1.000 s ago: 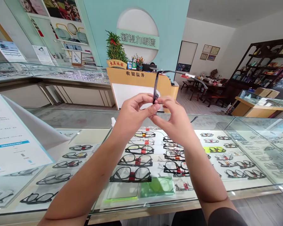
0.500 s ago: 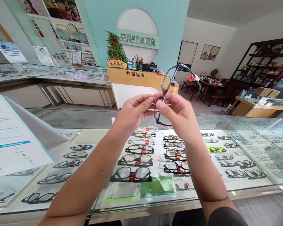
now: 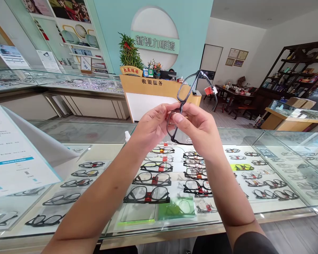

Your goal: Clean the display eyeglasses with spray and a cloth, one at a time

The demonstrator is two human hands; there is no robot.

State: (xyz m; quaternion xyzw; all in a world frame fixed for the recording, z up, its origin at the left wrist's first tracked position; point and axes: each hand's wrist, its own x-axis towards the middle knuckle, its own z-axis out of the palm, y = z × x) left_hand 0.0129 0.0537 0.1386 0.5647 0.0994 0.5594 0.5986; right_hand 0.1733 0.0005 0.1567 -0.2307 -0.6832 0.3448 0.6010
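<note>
A pair of dark-framed eyeglasses (image 3: pixel 188 94) is held up over the glass counter, tilted so one lens sits above the other. My right hand (image 3: pixel 198 128) pinches it around the bridge and lower lens, the thumb in front. A red tag hangs on the upper temple arm, which points away to the right. My left hand (image 3: pixel 152 123) is closed at the left side of the lower lens. Its fingertips lie partly behind that lens, so their exact grip is hard to see. Below both hands, rows of eyeglasses (image 3: pixel 152 179) with red tags lie inside the display case.
The glass display counter (image 3: pixel 159 231) spans the front. A white printed sign (image 3: pixel 18 148) stands on it at left, and a small white bottle tip (image 3: pixel 127 136) shows behind my left forearm. Farther back are a cashier desk (image 3: pixel 153 90), a person partly hidden behind it, and a dark wooden table (image 3: pixel 229 97).
The eyeglasses have shifted slightly left and turned a little, bringing the lower lens in front of my left fingertips. Both hands stay close together at about the same height.
</note>
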